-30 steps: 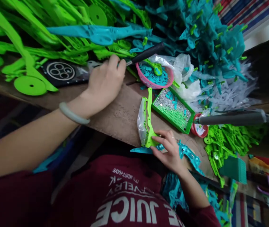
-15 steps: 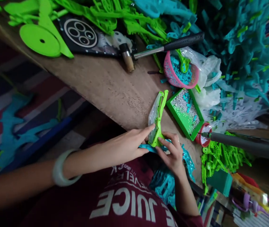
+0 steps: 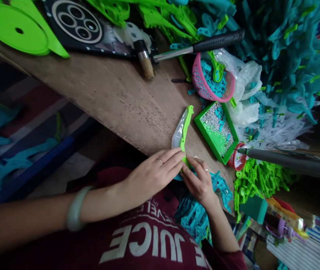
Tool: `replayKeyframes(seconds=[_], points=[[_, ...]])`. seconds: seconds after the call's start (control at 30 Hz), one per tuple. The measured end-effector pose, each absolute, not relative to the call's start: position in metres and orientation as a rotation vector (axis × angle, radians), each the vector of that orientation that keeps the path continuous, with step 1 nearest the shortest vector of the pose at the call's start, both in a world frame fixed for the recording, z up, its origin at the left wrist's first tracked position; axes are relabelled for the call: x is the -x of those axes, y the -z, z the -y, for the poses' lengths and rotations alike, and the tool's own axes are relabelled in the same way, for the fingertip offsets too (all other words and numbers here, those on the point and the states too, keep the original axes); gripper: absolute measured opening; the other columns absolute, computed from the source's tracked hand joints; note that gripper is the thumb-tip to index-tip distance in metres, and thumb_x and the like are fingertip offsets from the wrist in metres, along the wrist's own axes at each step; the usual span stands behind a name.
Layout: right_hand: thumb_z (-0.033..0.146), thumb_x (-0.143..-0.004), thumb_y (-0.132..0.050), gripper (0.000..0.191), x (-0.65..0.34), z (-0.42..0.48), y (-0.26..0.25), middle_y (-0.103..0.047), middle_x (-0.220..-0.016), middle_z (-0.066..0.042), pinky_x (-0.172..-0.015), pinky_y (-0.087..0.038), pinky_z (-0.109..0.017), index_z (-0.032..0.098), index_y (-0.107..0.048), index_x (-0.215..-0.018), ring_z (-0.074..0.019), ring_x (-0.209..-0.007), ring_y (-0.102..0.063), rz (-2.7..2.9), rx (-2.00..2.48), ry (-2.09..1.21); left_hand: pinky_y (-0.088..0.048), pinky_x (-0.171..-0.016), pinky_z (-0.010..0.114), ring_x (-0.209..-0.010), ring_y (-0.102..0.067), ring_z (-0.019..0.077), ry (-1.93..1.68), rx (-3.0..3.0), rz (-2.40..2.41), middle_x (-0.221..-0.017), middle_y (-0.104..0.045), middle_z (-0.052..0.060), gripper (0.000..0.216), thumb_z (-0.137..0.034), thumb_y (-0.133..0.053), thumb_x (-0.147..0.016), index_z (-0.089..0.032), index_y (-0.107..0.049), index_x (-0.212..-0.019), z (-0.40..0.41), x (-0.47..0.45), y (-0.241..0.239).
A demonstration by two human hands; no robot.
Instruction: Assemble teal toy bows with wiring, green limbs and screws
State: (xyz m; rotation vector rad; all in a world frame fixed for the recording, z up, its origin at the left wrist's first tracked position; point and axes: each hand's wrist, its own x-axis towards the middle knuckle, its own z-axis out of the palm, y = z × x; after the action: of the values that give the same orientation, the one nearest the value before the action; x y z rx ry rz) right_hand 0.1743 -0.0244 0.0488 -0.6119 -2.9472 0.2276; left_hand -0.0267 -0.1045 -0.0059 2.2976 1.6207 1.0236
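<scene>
A long, narrow bright green plastic piece [image 3: 187, 123] with a clear plastic part [image 3: 178, 132] along its left side stands out beyond my hands, over the near edge of the table. My left hand [image 3: 155, 172] lies across its lower part, fingers pressed together on it. Close by, the fingers and thumb of my right hand [image 3: 199, 180] grip the same piece at its bottom end. Both hands cover that end, so its shape there is hidden. A bit of teal plastic [image 3: 178, 177] shows under the hands. Below my right hand hang several teal plastic parts [image 3: 193, 217].
Right of the piece sits a green tray [image 3: 203, 131] of small silvery bits and teal pieces. Behind it are a pink basket [image 3: 197, 80] and a hammer [image 3: 173, 55]. A grey rod-shaped tool [image 3: 289, 160] points in from the right above a red basket [image 3: 236, 159]. Teal parts [image 3: 289, 67] heap behind.
My left hand has slid over the green piece, its fingers now covering the lower part. The piece's two green strips, spread apart before, now look closed together. The view has shifted slightly.
</scene>
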Motion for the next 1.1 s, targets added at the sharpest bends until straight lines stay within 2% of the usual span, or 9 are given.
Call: replayKeyframes(seconds=[0.07, 0.17, 0.27, 0.43, 0.53, 0.6, 0.77, 0.9, 1.1], points=[[0.013, -0.092, -0.065, 0.042, -0.176, 0.023, -0.047, -0.064, -0.132, -0.021, -0.092, -0.061, -0.046, 0.014, -0.059, -0.133, -0.0287, -0.117, -0.061, 2.965, 0.598, -0.224, -0.048, -0.110, 0.039, -0.134, -0.056, 0.0259, -1.110, -2.463, -1.464, -0.139, -0.064, 0.015, 0.035, -0.006, -0.045, -0.097, -0.006, -0.062, -0.127, 0.097, 0.034, 0.013], [0.014, -0.092, -0.064, 0.045, -0.180, 0.022, -0.045, -0.064, -0.134, -0.021, -0.094, -0.060, -0.046, 0.013, -0.058, -0.137, -0.0296, -0.120, -0.060, 2.989, 0.569, -0.215, -0.049, -0.109, 0.037, -0.130, -0.060, 0.0236, -1.151, -2.558, -1.278, -0.135, -0.067, 0.014, 0.034, -0.008, -0.048, -0.097, -0.008, -0.063, -0.128, 0.083, 0.045, 0.024], [0.015, -0.093, -0.063, 0.046, -0.182, 0.022, -0.043, -0.064, -0.135, -0.020, -0.093, -0.060, -0.045, 0.015, -0.057, -0.138, -0.0287, -0.119, -0.061, 2.956, 0.580, -0.231, -0.050, -0.107, 0.039, -0.128, -0.062, 0.0253, -1.107, -2.532, -1.182, -0.134, -0.068, 0.015, 0.037, -0.015, -0.059, -0.094, -0.011, -0.062, -0.130, 0.075, 0.053, 0.027], [0.016, -0.093, -0.063, 0.048, -0.186, 0.026, -0.038, -0.061, -0.139, -0.023, -0.096, -0.059, -0.047, 0.012, -0.056, -0.140, -0.0308, -0.123, -0.060, 2.944, 0.589, -0.174, -0.044, -0.116, 0.044, -0.136, -0.055, 0.0287, -1.065, -2.511, -1.000, -0.143, -0.061, 0.018, 0.058, -0.029, -0.075, -0.084, -0.009, -0.058, -0.136, 0.073, 0.062, 0.030], [0.015, -0.093, -0.061, 0.052, -0.192, 0.025, -0.034, -0.060, -0.142, -0.023, -0.098, -0.059, -0.048, 0.013, -0.052, -0.145, -0.0306, -0.126, -0.060, 2.960, 0.529, -0.140, -0.037, -0.122, 0.043, -0.142, -0.050, 0.0275, -1.017, -2.649, -0.855, -0.149, -0.056, 0.017, 0.054, -0.022, -0.069, -0.085, -0.012, -0.058, -0.137, 0.069, 0.067, 0.032], [0.015, -0.094, -0.061, 0.052, -0.196, 0.022, -0.032, -0.062, -0.140, -0.022, -0.097, -0.059, -0.044, 0.013, -0.051, -0.145, -0.0286, -0.126, -0.061, 2.934, 0.504, -0.202, -0.038, -0.122, 0.039, -0.140, -0.052, 0.0241, -1.026, -2.731, -0.813, -0.147, -0.059, 0.013, 0.042, -0.015, -0.060, -0.091, -0.016, -0.062, -0.132, 0.065, 0.069, 0.032], [0.023, -0.093, -0.067, 0.045, -0.191, 0.019, -0.035, -0.067, -0.129, -0.020, -0.093, -0.059, -0.043, 0.013, -0.058, -0.135, -0.0267, -0.116, -0.065, 2.867, 0.572, -0.315, -0.052, -0.109, 0.038, -0.120, -0.066, 0.0222, -1.230, -2.721, -0.961, -0.123, -0.073, 0.012, 0.032, -0.011, -0.044, -0.100, -0.017, -0.070, -0.116, 0.071, 0.064, 0.038], [0.029, -0.095, -0.064, 0.044, -0.179, 0.024, -0.040, -0.068, -0.118, -0.015, -0.088, -0.058, -0.043, 0.018, -0.057, -0.137, -0.0248, -0.105, -0.066, 2.873, 0.736, -0.306, -0.060, -0.090, 0.034, -0.099, -0.071, 0.0196, -1.426, -2.599, -1.084, -0.103, -0.078, 0.007, 0.023, -0.014, -0.050, -0.100, -0.019, -0.073, -0.101, 0.091, 0.052, 0.047], [0.034, -0.096, -0.064, 0.044, -0.173, 0.026, -0.048, -0.064, -0.115, -0.013, -0.087, -0.057, -0.041, 0.020, -0.058, -0.136, -0.0239, -0.103, -0.064, 2.877, 0.776, -0.392, -0.062, -0.086, 0.033, -0.094, -0.073, 0.0180, -1.507, -2.480, -1.129, -0.095, -0.078, 0.007, 0.026, -0.012, -0.048, -0.100, -0.017, -0.072, -0.092, 0.102, 0.035, 0.052]])
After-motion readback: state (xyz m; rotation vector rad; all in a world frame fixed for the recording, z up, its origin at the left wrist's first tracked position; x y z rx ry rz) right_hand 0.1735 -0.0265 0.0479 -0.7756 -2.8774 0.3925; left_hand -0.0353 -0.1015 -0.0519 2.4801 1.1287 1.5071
